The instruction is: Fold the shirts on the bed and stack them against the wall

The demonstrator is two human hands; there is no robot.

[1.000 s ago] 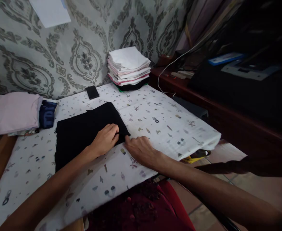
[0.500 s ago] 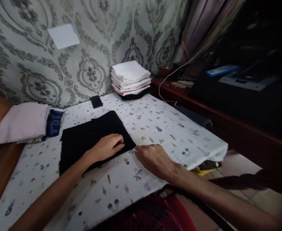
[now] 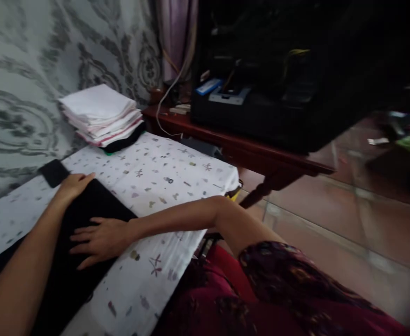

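Note:
A black folded cloth (image 3: 80,205), perhaps a garment, lies flat on the patterned white sheet (image 3: 156,179). My right hand (image 3: 101,240) rests palm down on the cloth with fingers spread. At the cloth's far edge lies my left hand (image 3: 73,186), fingers stretched out and partly hidden by the back of the hand. Just beyond that hand is a flat dark object (image 3: 53,172) that looks like a phone. My left forearm covers part of the cloth.
Several folded white and pink cloths (image 3: 100,112) form a stack by the patterned wall (image 3: 12,93). A dark red wooden table (image 3: 253,147) stands to the right, with a large black object (image 3: 260,116) and a white cable (image 3: 161,114) on it. Tiled floor (image 3: 313,233) shows beyond the sheet's edge.
My view has swung to the right. My right hand has moved from beside the cloth onto it and spread its fingers. My left hand has shifted to the cloth's far edge.

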